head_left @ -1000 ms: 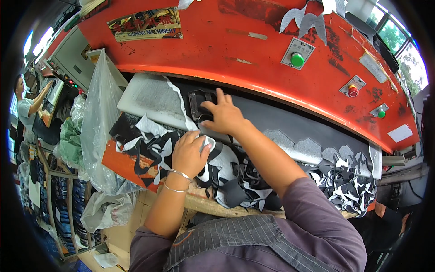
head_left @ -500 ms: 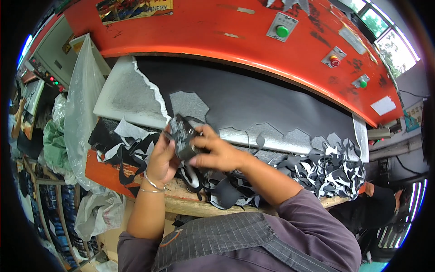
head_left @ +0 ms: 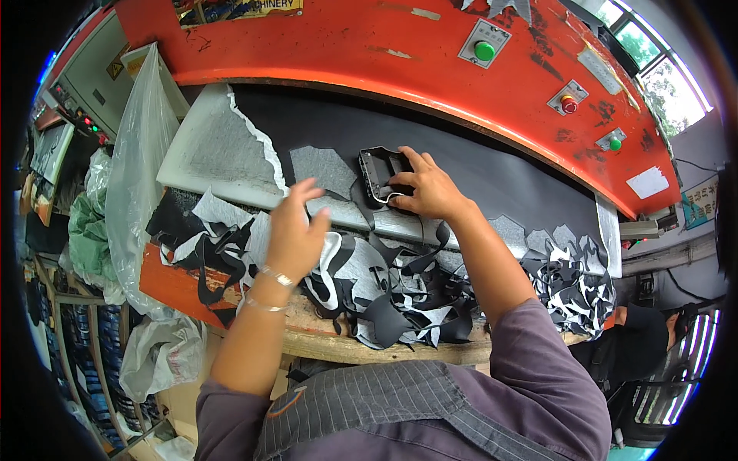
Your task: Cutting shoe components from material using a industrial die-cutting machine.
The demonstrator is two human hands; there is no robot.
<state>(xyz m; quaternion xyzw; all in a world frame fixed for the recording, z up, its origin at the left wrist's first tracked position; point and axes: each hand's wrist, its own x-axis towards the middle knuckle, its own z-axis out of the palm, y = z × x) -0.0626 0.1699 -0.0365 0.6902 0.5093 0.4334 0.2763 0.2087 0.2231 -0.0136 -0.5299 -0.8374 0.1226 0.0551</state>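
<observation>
A black cutting die, a hollow frame with a shaped edge, sits on a black sheet spread under the machine. My right hand grips its right side, fingers at the far corner and thumb at the near one. My left hand is in the air to the left and nearer me, fingers apart, holding nothing. Beside the die, a die-shaped gap in the sheet bares a grey fuzzy patch. Below both hands lie black and grey offcuts.
Beyond the sheet stands a red press beam with green buttons and a red knob. More scraps pile up on the right. A clear plastic sheet hangs at left. Another person is at the far right.
The die has moved from between both hands, near the front scraps, away and right onto the black sheet. My left hand has let go of it; my right still grips it.
</observation>
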